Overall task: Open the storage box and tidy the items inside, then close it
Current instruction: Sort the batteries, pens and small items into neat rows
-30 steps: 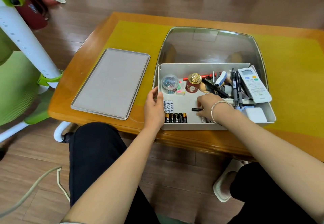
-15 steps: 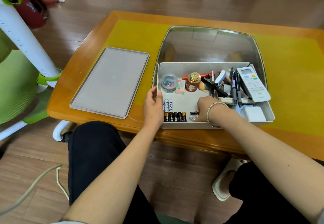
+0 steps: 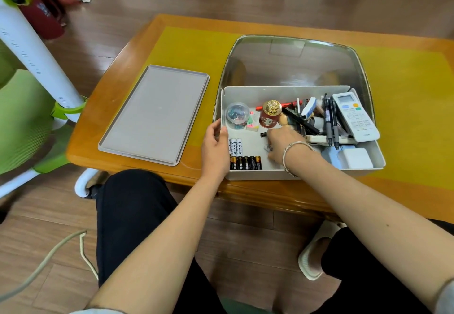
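Your storage box [image 3: 302, 175] sits open on the desk [image 3: 137, 51] close to its near edge, with its flat grey lid [image 3: 154, 114] lying apart toward the desk's left edge. Your left hand [image 3: 216, 146] grips the box's left wall, thumb over the rim, holding it steady. Your right hand [image 3: 282, 145] is down inside the box, fingers curled over something small on the box floor; whether it actually pinches anything you cannot tell from here, as the fingertips are blurred. A small dark battery [image 3: 263, 134] lies loose just beyond those fingertips, its long axis running left to right, so your right hand is the nearer one to it. The sorted batteries sit at the box's near-left corner: two white batteries [image 3: 236, 145] upright in the picture, and a dark row of batteries [image 3: 245, 162] against the near wall. That is likely where the loose one belongs, a short sweep leftward and toward you. Crowding the far side are a clear clip tub [image 3: 237, 114], a red jar with a gold cap [image 3: 270, 116], pens [image 3: 329, 119] and a white remote [image 3: 353, 117] to the right; the jar stands closest to your reach.
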### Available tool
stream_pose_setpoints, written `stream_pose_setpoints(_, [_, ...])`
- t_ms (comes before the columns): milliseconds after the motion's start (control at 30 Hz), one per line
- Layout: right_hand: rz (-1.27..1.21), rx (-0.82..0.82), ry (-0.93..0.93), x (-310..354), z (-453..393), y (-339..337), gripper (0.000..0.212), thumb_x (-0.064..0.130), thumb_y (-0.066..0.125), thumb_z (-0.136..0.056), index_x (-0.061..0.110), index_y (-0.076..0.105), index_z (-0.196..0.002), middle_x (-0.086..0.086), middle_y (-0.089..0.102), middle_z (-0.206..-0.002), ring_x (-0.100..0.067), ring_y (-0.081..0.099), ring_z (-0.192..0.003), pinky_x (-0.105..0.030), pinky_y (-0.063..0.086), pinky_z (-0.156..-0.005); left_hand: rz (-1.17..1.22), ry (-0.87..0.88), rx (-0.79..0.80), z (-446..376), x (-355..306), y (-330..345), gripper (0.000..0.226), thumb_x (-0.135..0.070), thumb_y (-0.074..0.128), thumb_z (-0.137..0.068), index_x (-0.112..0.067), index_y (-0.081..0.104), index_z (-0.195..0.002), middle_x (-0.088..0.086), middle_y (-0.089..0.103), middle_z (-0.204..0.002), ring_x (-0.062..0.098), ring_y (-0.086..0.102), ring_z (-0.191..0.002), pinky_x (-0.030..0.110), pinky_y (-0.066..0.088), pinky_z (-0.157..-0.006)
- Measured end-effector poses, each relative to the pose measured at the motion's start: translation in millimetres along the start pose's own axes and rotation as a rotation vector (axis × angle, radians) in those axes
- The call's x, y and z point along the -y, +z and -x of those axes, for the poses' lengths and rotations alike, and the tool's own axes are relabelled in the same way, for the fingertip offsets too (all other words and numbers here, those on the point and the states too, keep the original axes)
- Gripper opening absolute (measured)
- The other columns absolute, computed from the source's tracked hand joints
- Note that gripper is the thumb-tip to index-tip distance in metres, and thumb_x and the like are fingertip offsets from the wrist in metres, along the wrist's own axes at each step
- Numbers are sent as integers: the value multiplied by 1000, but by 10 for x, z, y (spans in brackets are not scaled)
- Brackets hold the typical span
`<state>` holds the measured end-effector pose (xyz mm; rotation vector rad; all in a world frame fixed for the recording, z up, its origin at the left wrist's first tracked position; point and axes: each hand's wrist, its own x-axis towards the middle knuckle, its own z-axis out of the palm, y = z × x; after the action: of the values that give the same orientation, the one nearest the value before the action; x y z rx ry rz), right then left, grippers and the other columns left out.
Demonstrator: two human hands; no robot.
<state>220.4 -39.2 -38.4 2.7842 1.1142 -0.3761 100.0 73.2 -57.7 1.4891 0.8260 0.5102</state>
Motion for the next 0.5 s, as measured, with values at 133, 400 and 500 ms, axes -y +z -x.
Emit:
stream_pose_setpoints(133, [-72, 17, -46, -50, -36, 60, 21, 16, 58, -82, 12, 55, -102, -10, 60, -99, -28, 51, -79, -31, 42, -65, -10, 9, -10, 3, -2, 1, 31, -24, 43, -101, -16, 48, -131, -6, 59, -109, -12, 60, -81, 6, 46, -55])
stream_pose_setpoints(400, [-705, -29, 70, 61, -236, 40, 24, 10, 58, -84, 15, 65, -106, -12, 68, -105, -24, 66, -72, -16, 48, -47, -27, 18, -23, 17, -27, 3, 32, -24, 44, -101, -15, 48, -131, -4, 59, -112, -10, 59, -84, 5, 45, -56])
stream_pose_setpoints(500, [-661, -63, 24, 143, -288, 74, 30, 19, 66, -85, 13, 65, -114, -5, 65, -119, -18, 61, -104, -21, 43, -84, -41, 27, -30, 17, -24, 3, 32, -25, 44, -101, -17, 48, -131, -4, 59, -117, 1, 59, -96, 9, 49, -64])
